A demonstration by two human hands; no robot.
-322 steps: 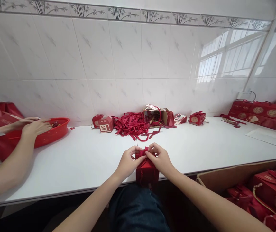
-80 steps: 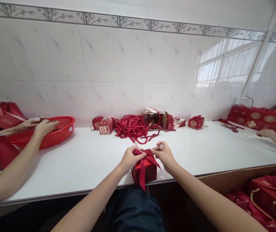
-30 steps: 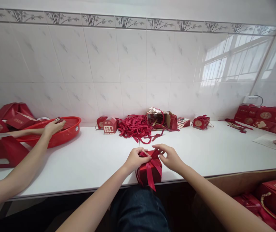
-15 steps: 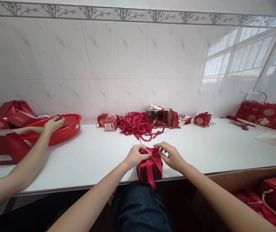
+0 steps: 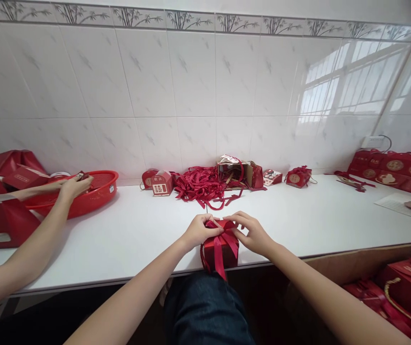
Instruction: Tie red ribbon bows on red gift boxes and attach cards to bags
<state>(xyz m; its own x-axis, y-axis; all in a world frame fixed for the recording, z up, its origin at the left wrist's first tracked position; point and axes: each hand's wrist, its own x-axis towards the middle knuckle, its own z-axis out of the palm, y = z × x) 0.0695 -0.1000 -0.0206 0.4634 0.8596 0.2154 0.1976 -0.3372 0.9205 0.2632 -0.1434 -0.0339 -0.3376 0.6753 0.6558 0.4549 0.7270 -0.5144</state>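
Note:
A small red gift box [image 5: 223, 256] stands at the table's front edge, right before me. Across its top lies a dark red ribbon [image 5: 219, 258] formed into a bow, with two tails hanging down the front. My left hand [image 5: 202, 231] pinches the left loop of the bow between thumb and fingers. On the other side, my right hand [image 5: 250, 232] has thumb and fingers closed at the bow's right loop. Its fingertips partly cover the ribbon there.
Behind the box lies a heap of loose red ribbons [image 5: 198, 184] beside an open carton [image 5: 229, 172]. Scissors [image 5: 351, 183] lie to the right. At left, a co-worker's arms reach over a red plastic basket [image 5: 97, 196]. A cardboard box [image 5: 335, 261] of red gift boxes stands lower right.
Both hands stay at the bow with little movement. The whole view has shifted slightly, so things sit a little further left.

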